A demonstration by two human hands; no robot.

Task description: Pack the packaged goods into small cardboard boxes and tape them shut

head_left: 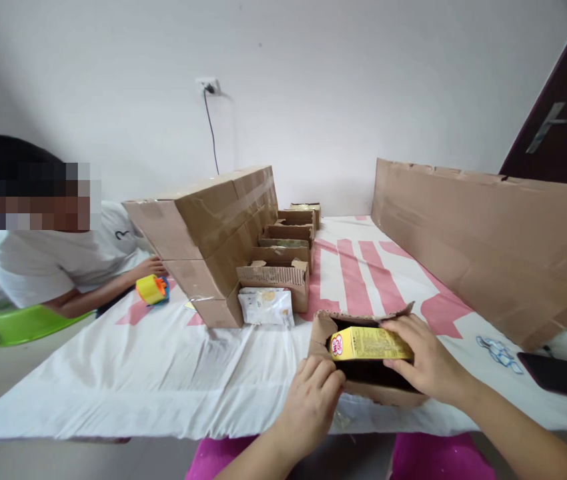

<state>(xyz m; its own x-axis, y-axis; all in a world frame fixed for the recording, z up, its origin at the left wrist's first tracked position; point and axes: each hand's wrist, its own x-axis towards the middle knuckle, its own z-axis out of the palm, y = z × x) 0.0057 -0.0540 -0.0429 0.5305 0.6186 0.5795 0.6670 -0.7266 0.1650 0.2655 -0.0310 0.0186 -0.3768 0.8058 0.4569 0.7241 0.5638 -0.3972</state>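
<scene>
An open cardboard box (383, 392) stands at the table's near edge in front of me. Inside its opening is a yellow printed carton (376, 342) with a red and white round mark on one end. My right hand (426, 353) grips the carton's right end, thumb on the near side and fingers over the top. My left hand (316, 390) is closed on the near left edge of the cardboard box, its fingertips partly hidden. Left of the box, a white printed packet (267, 307) leans against a row of open cardboard boxes (281, 283).
A tall cardboard wall (218, 233) runs behind the box row; another cardboard panel (463, 247) stands at right. A black phone (561, 377) and a bluish-white looped object (498, 353) lie at right. At left, a person (63, 260) sits near a yellow toy (151, 289).
</scene>
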